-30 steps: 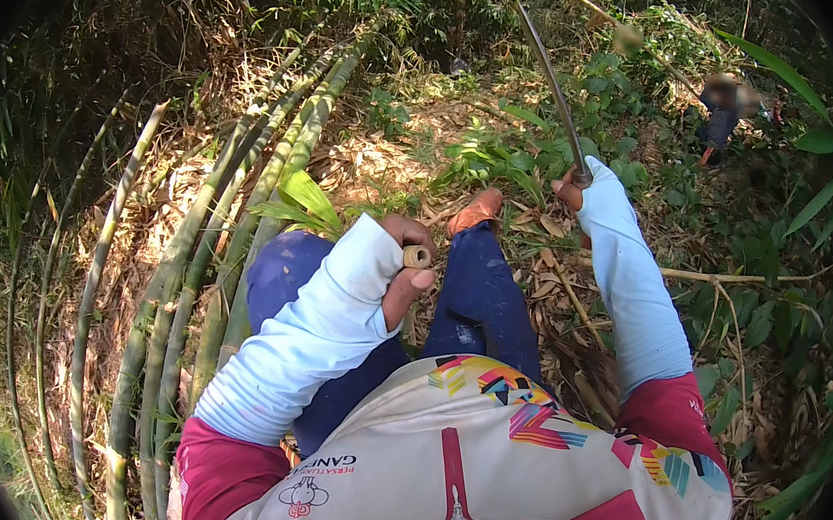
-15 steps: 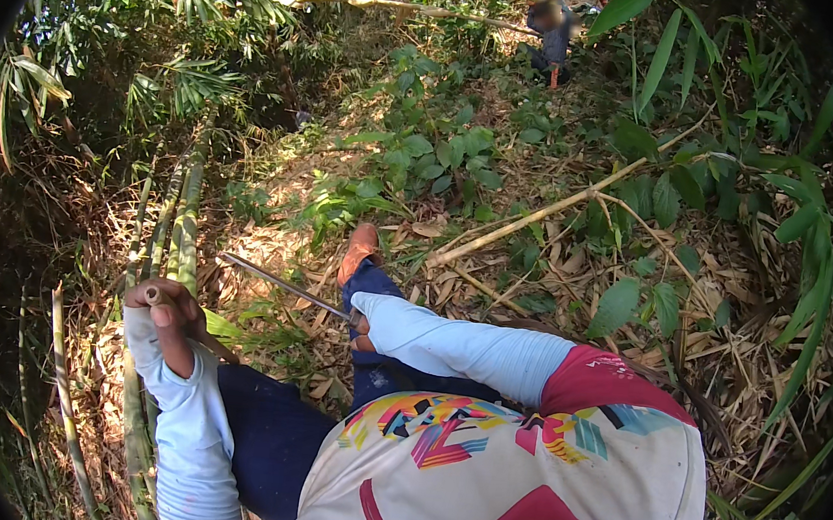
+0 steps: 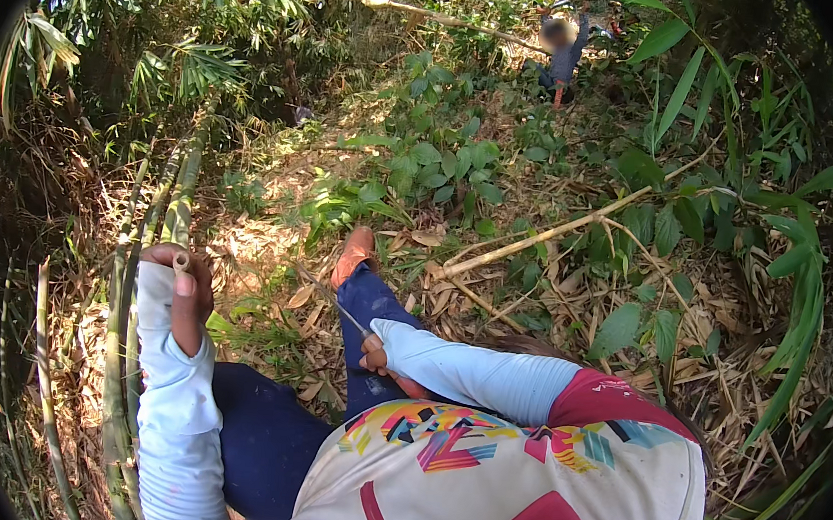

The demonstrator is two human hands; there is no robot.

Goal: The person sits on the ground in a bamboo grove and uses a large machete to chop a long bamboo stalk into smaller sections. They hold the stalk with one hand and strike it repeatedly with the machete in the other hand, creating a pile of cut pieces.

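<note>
My left hand [image 3: 189, 306], at the left, is closed round a thin bamboo stick [image 3: 182, 261]; its pale round cut end shows above the thumb, and the rest of the stick is mostly hidden. Near my bent leg, my right hand [image 3: 374, 355] grips a machete by its handle, which the fingers cover. The narrow machete blade [image 3: 352, 318] points forward and left across my shin, looking short from this angle. Blade and stick are apart.
Green bamboo stems [image 3: 182, 199] stand close beyond my left hand. A dry branch [image 3: 539, 234] lies slanting at the right among leafy plants [image 3: 446, 163]. Dry leaves cover the slope. Another person [image 3: 562, 58] is far ahead, near a long pole [image 3: 420, 10].
The machete has swung back toward my leg, and its blade now looks much shorter. My left hand still holds the stick, slightly turned. The far person has raised an arm.
</note>
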